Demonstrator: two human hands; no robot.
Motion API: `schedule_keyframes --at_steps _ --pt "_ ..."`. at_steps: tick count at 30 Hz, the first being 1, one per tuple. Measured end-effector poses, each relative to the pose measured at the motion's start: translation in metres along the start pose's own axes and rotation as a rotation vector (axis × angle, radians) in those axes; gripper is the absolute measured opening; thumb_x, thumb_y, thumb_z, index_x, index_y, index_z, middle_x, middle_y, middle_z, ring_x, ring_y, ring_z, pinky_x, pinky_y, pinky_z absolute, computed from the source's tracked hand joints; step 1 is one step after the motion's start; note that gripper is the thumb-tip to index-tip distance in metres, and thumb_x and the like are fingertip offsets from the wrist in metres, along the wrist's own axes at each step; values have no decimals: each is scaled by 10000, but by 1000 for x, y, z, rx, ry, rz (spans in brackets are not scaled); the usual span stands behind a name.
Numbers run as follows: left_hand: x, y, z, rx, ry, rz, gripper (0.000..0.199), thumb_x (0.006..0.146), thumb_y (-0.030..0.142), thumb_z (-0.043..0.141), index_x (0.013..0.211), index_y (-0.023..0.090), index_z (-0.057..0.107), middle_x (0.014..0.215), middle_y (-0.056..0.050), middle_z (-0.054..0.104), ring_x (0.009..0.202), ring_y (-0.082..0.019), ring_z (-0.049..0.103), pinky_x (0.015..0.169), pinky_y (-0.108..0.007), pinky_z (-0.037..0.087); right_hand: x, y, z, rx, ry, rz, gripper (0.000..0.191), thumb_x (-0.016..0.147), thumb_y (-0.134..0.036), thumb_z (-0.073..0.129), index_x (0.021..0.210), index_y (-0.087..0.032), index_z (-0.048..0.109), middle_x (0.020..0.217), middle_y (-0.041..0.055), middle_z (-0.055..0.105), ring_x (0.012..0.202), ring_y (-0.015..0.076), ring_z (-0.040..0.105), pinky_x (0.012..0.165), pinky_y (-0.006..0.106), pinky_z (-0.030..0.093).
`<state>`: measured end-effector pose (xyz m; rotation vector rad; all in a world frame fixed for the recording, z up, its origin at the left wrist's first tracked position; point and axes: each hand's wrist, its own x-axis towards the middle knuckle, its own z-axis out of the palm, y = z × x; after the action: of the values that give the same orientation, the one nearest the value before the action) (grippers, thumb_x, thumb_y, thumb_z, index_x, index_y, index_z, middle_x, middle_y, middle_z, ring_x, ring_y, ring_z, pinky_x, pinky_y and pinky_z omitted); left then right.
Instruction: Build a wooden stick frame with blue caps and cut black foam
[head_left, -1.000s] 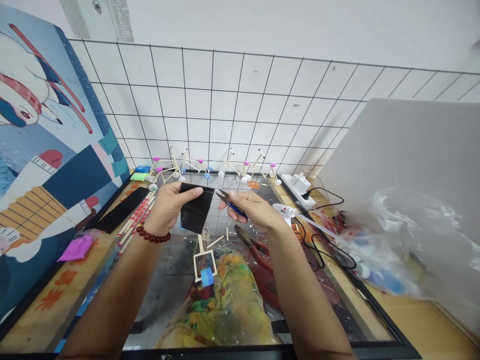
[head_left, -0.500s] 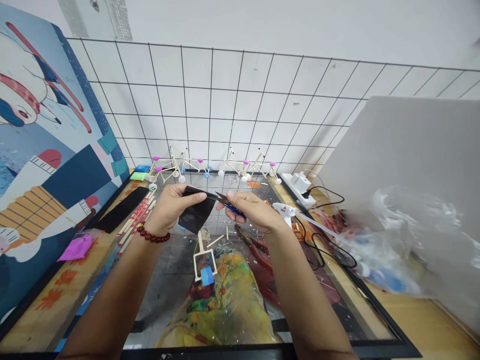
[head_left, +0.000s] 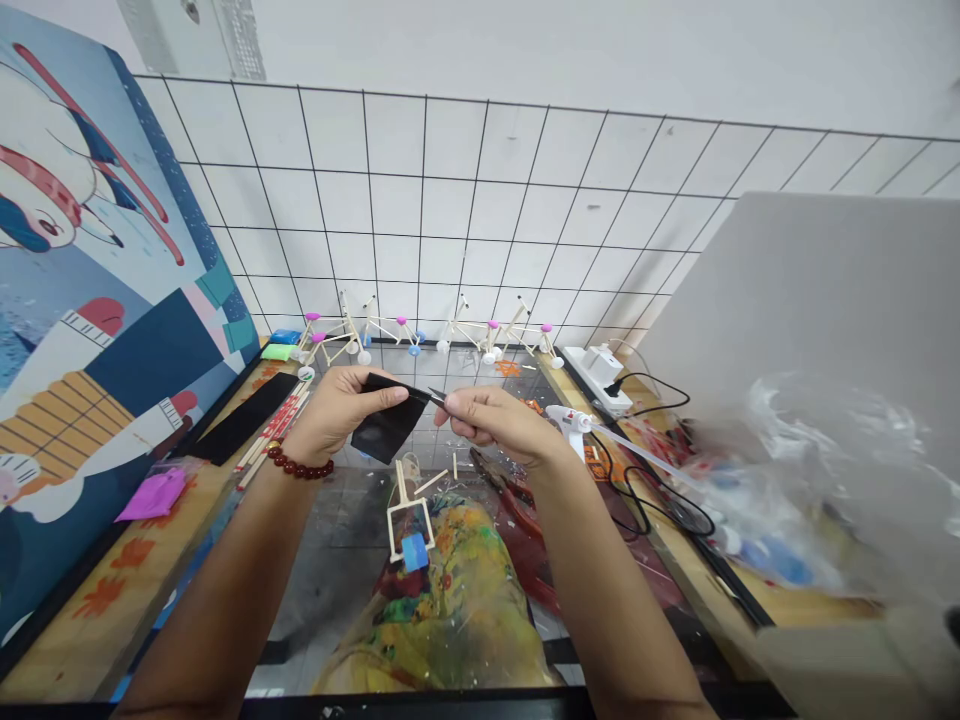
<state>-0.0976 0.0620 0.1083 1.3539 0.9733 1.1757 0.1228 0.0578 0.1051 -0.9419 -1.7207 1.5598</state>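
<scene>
I see the left hand [head_left: 337, 412] pinching a black sheet [head_left: 388, 428] above the desk [head_left: 322, 560], between its side edges, the right hand's [head_left: 499, 418] fingers curled round snips [head_left: 438, 398] meeting it; near the right edge, a glue gun's [head_left: 571, 420] marking is unreadable

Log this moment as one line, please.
left hand: holds black sheet | right hand: holds cutters at sheet's edge | nearby: stick frame, pliers

No word, brand or number can be read, since the red printing on the long, narrow red-and-white strips [head_left: 276, 430], the tiny red mark on the white plastic glue gun [head_left: 576, 424] and the orange markings on the pale wooden table border [head_left: 79, 640] are illegible.
</scene>
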Motion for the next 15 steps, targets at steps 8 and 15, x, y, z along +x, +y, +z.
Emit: schedule_keyframes --at_steps 8,15 --pt "-3 5 1 -73 63 -30 245 554 282 872 706 139 742 663 -39 725 593 -156 660 559 -241 525 1 1 3 -151 54 -48 396 720 -530 701 667 -166 554 573 -67 377 520 68 295 488 230 199" --pt "-4 7 2 -67 69 -10 246 558 297 870 704 147 741 678 -45 732 610 -171 672 576 -254 524 8 4 9 -92 306 -149 374 701 -527 714 751 -171 612 582 -58 378 542 83 293 505 237 208"
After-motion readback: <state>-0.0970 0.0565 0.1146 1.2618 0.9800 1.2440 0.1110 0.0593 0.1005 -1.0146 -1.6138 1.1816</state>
